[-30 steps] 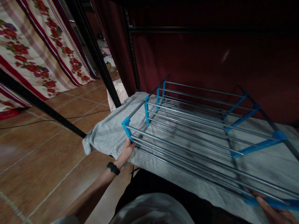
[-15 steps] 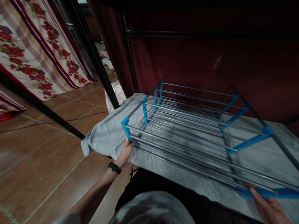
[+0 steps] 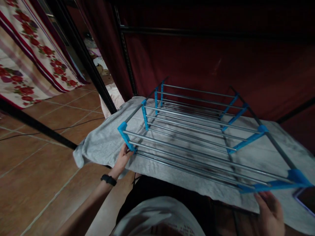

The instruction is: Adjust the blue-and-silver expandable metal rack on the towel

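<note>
A metal-tube rack (image 3: 182, 114) with blue plastic connectors lies on its side on a grey cloth (image 3: 100, 144). My left hand (image 3: 123, 159), with a black band on the wrist, is closed around the lower end of the near-left blue connector (image 3: 124, 134). At the near right, my right hand (image 3: 270, 209) has its fingers curled against the lower edge of the long blue connector (image 3: 275, 187). Part of its grip is hidden beneath that piece. Silver tubes run between the two ends, and darker bars join the connectors.
Black metal posts (image 3: 83, 55) frame the cloth-covered surface. Behind hangs a dark red curtain (image 3: 182, 59). A flowered curtain (image 3: 36, 52) and tiled floor (image 3: 44, 164) are at left. A dark flat object with a purple edge (image 3: 304, 200) lies at right.
The view has turned slightly right, so the rack appears further left. My right hand now sits lower against the connector's edge. The purple-edged object has come into view.
</note>
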`<action>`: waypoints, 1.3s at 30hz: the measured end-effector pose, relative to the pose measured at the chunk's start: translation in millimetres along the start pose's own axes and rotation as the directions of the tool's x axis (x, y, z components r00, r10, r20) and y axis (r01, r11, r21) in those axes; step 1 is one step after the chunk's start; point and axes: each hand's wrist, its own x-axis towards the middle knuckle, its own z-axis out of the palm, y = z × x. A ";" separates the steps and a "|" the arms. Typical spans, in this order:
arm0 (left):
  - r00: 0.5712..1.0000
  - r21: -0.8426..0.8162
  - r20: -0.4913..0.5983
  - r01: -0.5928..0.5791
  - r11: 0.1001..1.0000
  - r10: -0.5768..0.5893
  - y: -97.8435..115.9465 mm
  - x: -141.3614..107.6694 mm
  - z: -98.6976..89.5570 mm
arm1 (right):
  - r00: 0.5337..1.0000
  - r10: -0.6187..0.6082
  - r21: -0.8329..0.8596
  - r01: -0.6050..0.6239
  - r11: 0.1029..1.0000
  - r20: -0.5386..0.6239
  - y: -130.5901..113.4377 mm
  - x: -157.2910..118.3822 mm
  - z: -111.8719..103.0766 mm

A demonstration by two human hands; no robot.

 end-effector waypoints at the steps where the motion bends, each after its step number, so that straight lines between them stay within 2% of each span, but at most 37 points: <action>1: 1.000 0.009 0.026 0.010 1.000 -0.010 -3.2 -0.7 -2.3 | 0.996 -0.056 -0.042 0.053 0.998 -0.074 9.5 -12.8 2.6; 2: 0.998 0.024 0.054 0.017 1.000 -0.018 -6.7 -1.1 -4.6 | 0.978 -0.156 -0.112 0.141 0.984 -0.138 19.0 -26.3 8.5; 3: 0.996 0.052 0.083 0.020 0.998 -0.024 -10.2 -1.0 -6.5 | 0.949 -0.282 -0.204 0.252 0.946 -0.138 27.6 -40.0 18.1; 4: 0.993 0.090 0.112 0.017 0.996 -0.027 -13.7 -0.5 -8.1 | 0.922 -0.387 -0.291 0.363 0.885 -0.027 34.7 -53.1 31.4; 5: 0.990 0.137 0.139 0.005 0.991 -0.024 -16.9 0.4 -9.2 | 0.865 -0.486 -0.314 0.500 0.807 0.126 39.3 -65.0 48.0; 6: 0.987 0.186 0.160 -0.013 0.983 -0.017 -19.8 1.6 -10.0 | 0.778 -0.559 -0.282 0.627 0.726 0.288 41.2 -75.3 67.0; 7: 0.984 0.229 0.176 -0.031 0.973 -0.009 -22.3 2.8 -10.4 | 0.667 -0.616 -0.229 0.735 0.639 0.419 40.0 -83.5 87.2; 8: 0.982 0.261 0.186 -0.047 0.964 -0.002 -24.3 4.0 -10.5 | 0.571 -0.660 -0.193 0.809 0.556 0.488 36.0 -89.5 107.3; 9: 0.981 0.282 0.192 -0.059 0.958 0.003 -25.7 5.0 -10.4 | 0.502 -0.689 -0.183 0.855 0.484 0.522 29.7 -93.4 126.2; 10: 0.981 0.293 0.193 -0.065 0.954 0.007 -26.8 5.9 -10.3 | 0.465 -0.708 -0.201 0.881 0.428 0.531 21.8 -95.4 142.9; 11: 0.982 0.299 0.190 -0.068 0.952 0.010 -27.5 6.5 -10.1 | 0.447 -0.718 -0.235 0.894 0.381 0.534 12.8 -95.9 156.6; 14: 0.984 0.323 0.180 -0.072 0.944 0.013 -28.2 8.1 -9.5 | 0.426 -0.707 -0.350 0.899 0.262 0.565 -13.1 -91.9 180.1; 16: 0.984 0.350 0.180 -0.071 0.934 0.008 -27.4 9.7 -9.4 | 0.416 -0.681 -0.390 0.898 0.203 0.603 -25.5 -87.8 185.4; 18: 0.981 0.378 0.193 -0.076 0.923 0.002 -25.1 11.8 -9.6 | 0.411 -0.659 -0.394 0.900 0.185 0.630 -32.2 -84.4 187.8; 23: 0.978 0.434 0.208 -0.071 0.898 -0.023 -13.3 12.6 -9.3 | 0.399 -0.682 -0.291 0.916 0.275 0.613 -25.5 -78.8 191.9; 28: 0.972 0.383 0.225 -0.023 0.923 -0.069 -3.6 7.3 -6.1 | 0.379 -0.711 -0.150 0.919 0.365 0.592 -9.1 -72.8 191.1; 35: 0.957 0.413 0.267 -0.005 0.911 -0.116 2.2 9.9 -6.3 | 0.392 -0.688 -0.123 0.905 0.407 0.611 -5.3 -70.4 194.7; 39: 0.928 0.406 0.346 -0.017 0.914 -0.137 8.1 17.5 -11.7 | 0.426 -0.692 -0.124 0.888 0.442 0.583 -11.4 -72.9 198.9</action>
